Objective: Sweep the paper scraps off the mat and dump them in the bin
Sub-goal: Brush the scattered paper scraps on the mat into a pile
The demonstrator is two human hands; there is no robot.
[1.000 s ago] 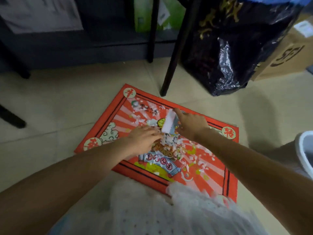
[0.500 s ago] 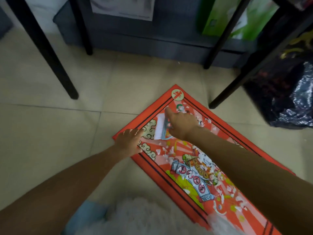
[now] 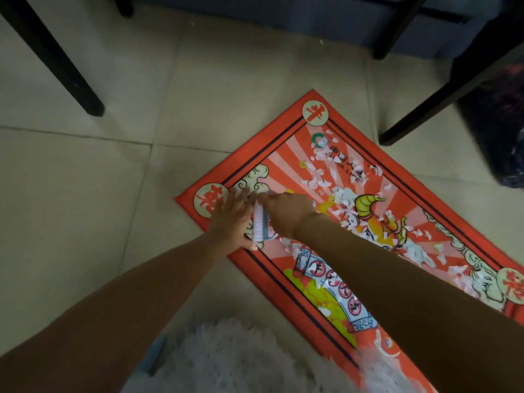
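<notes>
A red printed mat (image 3: 286, 137) lies on the tiled floor, strewn with several small white paper scraps (image 3: 337, 191) across its middle. My right hand (image 3: 286, 212) grips a small brush (image 3: 259, 222) with pale bristles near the mat's left corner. My left hand (image 3: 232, 219) lies flat, fingers spread, on that corner right beside the brush. The bin is out of view.
Black furniture legs stand at the top left (image 3: 56, 61) and top right (image 3: 431, 100) of the floor. A dark shiny plastic bag (image 3: 499, 131) sits at the right edge. White lacy fabric (image 3: 241, 361) covers the bottom of the view.
Both hands have moved from the mat's middle to its left corner, the right one carrying the brush. My left hand now presses flat on the corner. The view has swung left, losing the bin.
</notes>
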